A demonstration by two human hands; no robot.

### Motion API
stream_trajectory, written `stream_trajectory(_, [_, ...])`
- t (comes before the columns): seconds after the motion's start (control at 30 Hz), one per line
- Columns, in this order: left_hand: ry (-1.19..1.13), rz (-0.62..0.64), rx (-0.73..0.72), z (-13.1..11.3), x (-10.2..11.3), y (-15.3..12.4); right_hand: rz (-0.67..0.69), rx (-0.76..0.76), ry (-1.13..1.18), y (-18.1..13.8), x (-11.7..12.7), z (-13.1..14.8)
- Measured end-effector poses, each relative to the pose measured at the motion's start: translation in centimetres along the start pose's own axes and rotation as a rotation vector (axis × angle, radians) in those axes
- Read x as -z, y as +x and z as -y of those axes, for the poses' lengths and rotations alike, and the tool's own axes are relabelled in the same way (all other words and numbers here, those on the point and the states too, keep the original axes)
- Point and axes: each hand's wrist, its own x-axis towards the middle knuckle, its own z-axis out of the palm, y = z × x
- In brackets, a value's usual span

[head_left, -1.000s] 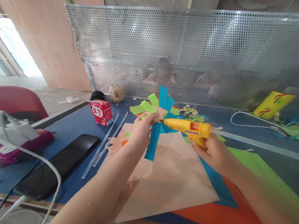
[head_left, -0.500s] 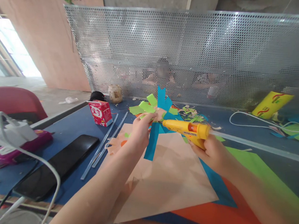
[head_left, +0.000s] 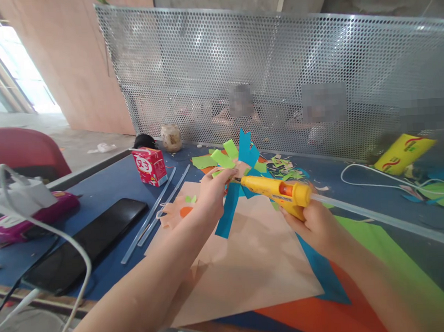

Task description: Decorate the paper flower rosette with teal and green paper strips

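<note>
Between its fingers my left hand pinches a paper craft piece built of blue and green strips around a pale centre. One long blue strip hangs below my fingers. My right hand is wrapped around a yellow hot glue gun, with a clear glue stick trailing out of its back. The gun's nozzle points left and meets the craft piece close to my left fingertips; whether it touches the paper is hard to tell. Beneath both hands lies a pale pink paper sheet.
Left of the sheet lie spare glue sticks, a black phone and a red drink carton. Green paper and orange paper stick out beneath. Paper scraps lie before a perforated metal screen; people sit behind it.
The craft piece has shifted slightly right and tilted, bringing its centre nearer the nozzle. My left hand moved a little right with it; the glue gun stays almost in place.
</note>
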Motion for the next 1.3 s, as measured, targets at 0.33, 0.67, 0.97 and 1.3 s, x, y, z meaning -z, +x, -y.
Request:
stream_trajectory(0.33, [0.000, -0.021, 0.004, 0.1, 0.0, 0.2, -0.017, 0.053, -0.034, 0.1, 0.0, 0.2])
stream_trajectory(0.67, [-0.094, -0.033, 0.048, -0.7, -0.1, 0.1, -0.030, 0.039, -0.081, 0.0, 0.1, 0.1])
stream_trajectory(0.97, [-0.163, -0.006, 0.030, -0.7, 0.0, 0.6, 0.005, -0.004, -0.050, 0.2, 0.3, 0.4])
stream_trajectory(1.3, [-0.119, -0.054, 0.011, -0.7, 0.0, 0.5, 0.014, -0.085, -0.082, 0.2, 0.8, 1.3])
